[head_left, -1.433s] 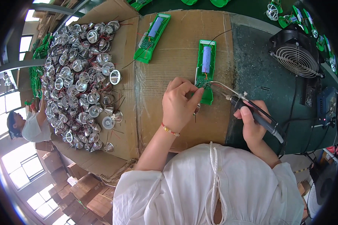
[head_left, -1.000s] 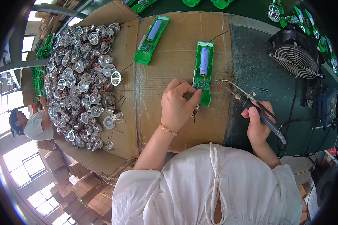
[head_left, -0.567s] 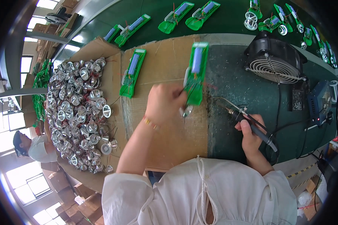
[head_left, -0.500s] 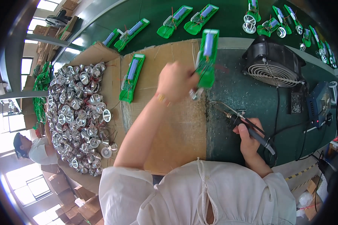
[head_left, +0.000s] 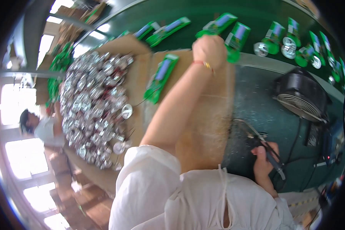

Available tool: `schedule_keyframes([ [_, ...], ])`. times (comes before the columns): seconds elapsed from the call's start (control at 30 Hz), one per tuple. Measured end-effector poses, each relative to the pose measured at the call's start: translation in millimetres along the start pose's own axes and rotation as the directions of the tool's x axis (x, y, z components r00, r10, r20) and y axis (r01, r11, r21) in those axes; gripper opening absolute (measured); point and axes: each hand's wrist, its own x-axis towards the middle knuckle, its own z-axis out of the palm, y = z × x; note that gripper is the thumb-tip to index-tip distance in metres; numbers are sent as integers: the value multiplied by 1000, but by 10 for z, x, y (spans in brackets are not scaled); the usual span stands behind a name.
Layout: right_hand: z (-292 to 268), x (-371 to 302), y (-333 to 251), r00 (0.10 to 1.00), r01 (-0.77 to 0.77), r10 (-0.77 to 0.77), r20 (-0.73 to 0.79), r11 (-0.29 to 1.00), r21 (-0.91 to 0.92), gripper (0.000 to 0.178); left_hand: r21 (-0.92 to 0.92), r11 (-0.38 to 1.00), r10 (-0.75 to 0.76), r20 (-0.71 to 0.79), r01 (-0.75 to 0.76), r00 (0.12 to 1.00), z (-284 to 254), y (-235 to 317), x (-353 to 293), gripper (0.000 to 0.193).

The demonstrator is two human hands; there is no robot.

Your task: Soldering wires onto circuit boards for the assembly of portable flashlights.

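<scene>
My left hand [head_left: 209,50] reaches to the far side, its fingers closed over the near end of a green flashlight housing [head_left: 223,22] with a blue cylindrical cell in it; the fingertips are hidden and blurred. Just right of the hand lies another such housing [head_left: 238,37]. In my right hand [head_left: 263,159] is a soldering iron [head_left: 272,158], its thin tip pointing left and away from me over the dark bench. A third green housing [head_left: 161,78] with a thin wire rests on the cardboard [head_left: 203,132] left of my left forearm.
A heap of silvery reflector cups [head_left: 94,111] fills the left. Several housings with reflectors [head_left: 288,49] lie on the green surface [head_left: 207,9] at the back right. A black fan [head_left: 301,94] and a blue box with cables [head_left: 333,143] stand right. Another person [head_left: 46,130] is far left.
My left hand has let go of the housing it carried and moved farther away to another. A housing with a reflector now lies left of the others at the back right. My view has shifted.
</scene>
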Motion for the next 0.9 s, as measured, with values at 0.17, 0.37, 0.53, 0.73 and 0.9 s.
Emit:
schedule_keyframes([
  [0.17,10,84,56,989,148,-148,5,987,-61,16,-469,883,-113,-269,-27,957,-88,-272,-1571,18],
  [0.37,70,73,77,980,196,-197,-24,980,-39,16,-415,884,-420,-497,216,759,-304,-943,-2338,21],
  [0.53,126,-84,-15,981,193,-193,8,980,-44,14,-215,634,-721,-513,743,467,-593,-2097,-2145,24],
  [0.73,199,-271,-149,977,210,-206,52,973,-92,15,-492,845,-532,-738,208,416,-598,-2252,-2151,15],
  [0.9,393,-316,-252,973,173,-166,163,985,-24,16,-867,496,-571,-283,49,771,-684,-1145,-2394,14],
])
